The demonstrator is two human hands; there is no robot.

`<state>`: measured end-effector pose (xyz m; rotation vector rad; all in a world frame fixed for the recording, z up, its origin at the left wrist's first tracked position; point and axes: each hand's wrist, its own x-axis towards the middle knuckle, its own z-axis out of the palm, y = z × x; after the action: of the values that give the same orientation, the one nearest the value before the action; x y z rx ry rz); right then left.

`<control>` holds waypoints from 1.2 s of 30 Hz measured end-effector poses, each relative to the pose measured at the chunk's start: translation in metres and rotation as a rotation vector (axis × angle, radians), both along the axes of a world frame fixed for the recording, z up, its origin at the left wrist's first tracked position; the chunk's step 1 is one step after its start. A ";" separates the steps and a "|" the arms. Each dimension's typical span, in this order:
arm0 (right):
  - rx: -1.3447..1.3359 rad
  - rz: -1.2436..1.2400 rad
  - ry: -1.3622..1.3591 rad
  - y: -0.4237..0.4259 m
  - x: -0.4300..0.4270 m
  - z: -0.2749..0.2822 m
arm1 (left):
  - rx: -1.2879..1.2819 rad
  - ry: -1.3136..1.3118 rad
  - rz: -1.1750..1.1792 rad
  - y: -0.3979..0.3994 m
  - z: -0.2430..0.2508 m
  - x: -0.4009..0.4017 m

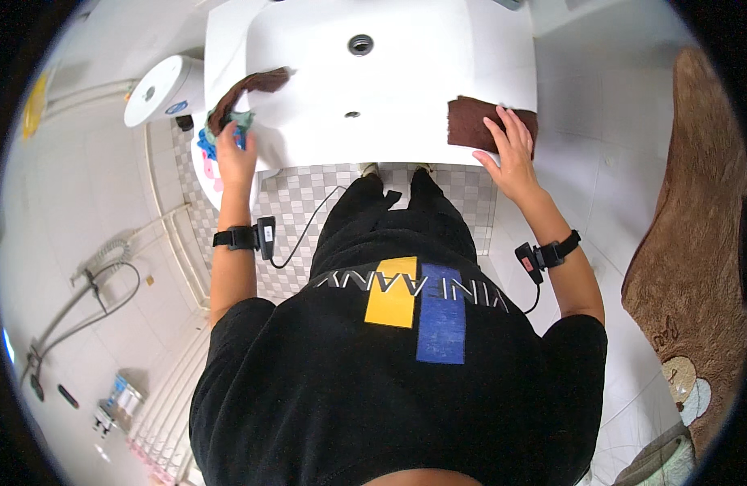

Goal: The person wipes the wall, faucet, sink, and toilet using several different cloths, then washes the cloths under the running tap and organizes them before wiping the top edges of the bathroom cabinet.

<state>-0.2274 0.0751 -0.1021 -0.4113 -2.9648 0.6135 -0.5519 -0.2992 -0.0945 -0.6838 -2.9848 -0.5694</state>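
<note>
My left hand (pixel 236 159) is at the left end of the white washbasin, fingertips against the lower end of a long, crumpled brown cloth (pixel 246 86). That cloth curves over the basin's left rim. Around the same fingers lie a pale green cloth (pixel 244 118) and a blue printed item (pixel 207 144), partly covered. Whether the fingers grip any of them is hidden. On the right front corner of the washbasin (pixel 403 136) lies a folded brown towel (pixel 468 123). My right hand (pixel 514 155) rests on it with fingers spread, the thumb near the front edge.
The basin has a dark drain (pixel 360 45) and a small overflow hole (pixel 352 114). A white lidded bin (pixel 161 91) stands at its left. A brown plush towel (pixel 695 243) hangs at right. A shower hose (pixel 106 297) hangs on the left wall. A cable (pixel 309 231) trails from my left wristband.
</note>
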 end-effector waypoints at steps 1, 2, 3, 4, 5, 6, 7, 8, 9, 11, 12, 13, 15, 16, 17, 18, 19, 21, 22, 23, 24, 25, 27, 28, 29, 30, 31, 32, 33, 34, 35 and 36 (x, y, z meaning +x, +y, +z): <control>-0.058 0.002 0.022 -0.004 -0.007 0.003 | -0.025 0.092 0.053 -0.014 0.004 -0.004; -0.116 0.002 0.044 -0.008 -0.016 0.006 | -0.054 0.213 0.073 -0.031 -0.001 -0.012; -0.120 0.053 0.114 -0.014 -0.028 0.011 | -0.084 0.333 0.096 -0.045 -0.003 -0.018; -0.168 0.086 0.118 -0.021 -0.040 0.015 | -0.078 0.291 0.102 -0.058 -0.005 -0.028; -0.216 0.117 0.121 -0.029 -0.054 0.020 | -0.073 0.292 0.117 -0.068 -0.012 -0.035; -0.230 0.140 0.112 -0.040 -0.069 0.028 | 0.038 0.193 0.118 -0.069 -0.018 -0.040; -0.232 0.156 0.114 -0.054 -0.087 0.031 | 0.137 0.100 0.126 -0.081 -0.020 -0.046; -0.269 0.225 0.114 -0.069 -0.108 0.033 | 0.218 0.059 0.052 -0.095 -0.031 -0.056; -0.289 0.268 0.104 -0.081 -0.127 0.031 | 0.220 0.037 0.038 -0.084 -0.033 -0.055; -0.292 0.369 0.158 -0.116 -0.175 0.029 | 0.148 0.085 -0.036 -0.087 -0.041 -0.057; -0.298 0.407 0.162 -0.133 -0.200 0.027 | 0.149 0.085 -0.034 -0.083 -0.042 -0.057; -0.281 0.428 0.188 -0.150 -0.226 0.022 | 0.151 0.085 -0.036 -0.077 -0.039 -0.058; -0.246 0.461 0.232 -0.185 -0.279 0.012 | 0.173 0.080 -0.024 -0.077 -0.038 -0.055; -0.228 0.474 0.251 -0.204 -0.305 0.006 | 0.195 0.103 -0.034 -0.081 -0.040 -0.054; -0.225 0.494 0.280 -0.220 -0.329 0.004 | 0.218 0.124 -0.048 -0.085 -0.043 -0.054; -0.194 0.495 0.273 -0.238 -0.349 0.000 | 0.262 0.102 -0.073 -0.088 -0.041 -0.055; -0.159 0.488 0.266 -0.248 -0.365 -0.007 | 0.288 0.078 -0.091 -0.087 -0.036 -0.054; -0.043 0.495 0.270 -0.256 -0.394 -0.027 | 0.315 0.028 -0.119 -0.083 -0.023 -0.056; 0.058 0.508 0.275 -0.263 -0.402 -0.030 | 0.281 0.017 -0.145 -0.086 -0.018 -0.057; 0.059 0.511 0.267 -0.265 -0.409 -0.032 | 0.231 0.046 -0.172 -0.085 -0.014 -0.058; -0.011 0.463 0.117 -0.268 -0.417 -0.024 | 0.193 0.025 -0.167 -0.089 -0.015 -0.058; -0.074 0.408 -0.034 -0.268 -0.423 -0.019 | 0.160 0.004 -0.169 -0.090 -0.016 -0.060; -0.085 0.389 0.168 -0.262 -0.422 -0.006 | 0.197 -0.041 -0.135 -0.090 -0.017 -0.067; -0.112 0.386 0.184 -0.258 -0.421 0.008 | 0.189 -0.066 -0.126 -0.089 -0.017 -0.071; -0.139 0.380 0.199 -0.255 -0.419 0.016 | 0.181 -0.091 -0.119 -0.088 -0.018 -0.074; -0.168 0.412 0.254 -0.250 -0.418 0.018 | 0.166 -0.061 -0.118 -0.083 -0.017 -0.076; -0.159 0.407 0.247 -0.248 -0.417 0.018 | 0.176 -0.066 -0.124 -0.079 -0.021 -0.080; -0.342 0.324 0.167 -0.248 -0.415 0.017 | 0.146 -0.025 -0.135 -0.075 -0.027 -0.085; -0.526 0.235 0.091 -0.248 -0.414 0.015 | 0.112 0.019 -0.149 -0.070 -0.030 -0.090; -0.521 0.226 0.090 -0.248 -0.413 0.012 | 0.093 0.040 -0.144 -0.067 -0.032 -0.093; -0.703 0.111 0.086 -0.249 -0.413 0.009 | 0.097 0.038 -0.152 -0.064 -0.035 -0.096; -0.890 -0.007 0.082 -0.251 -0.413 0.010 | 0.080 0.051 -0.152 -0.062 -0.036 -0.100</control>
<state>-0.6399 -0.1763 -0.0918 -0.4196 -2.4377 1.8715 -0.6515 -0.3611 -0.1307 -0.9101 -2.8625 -0.6634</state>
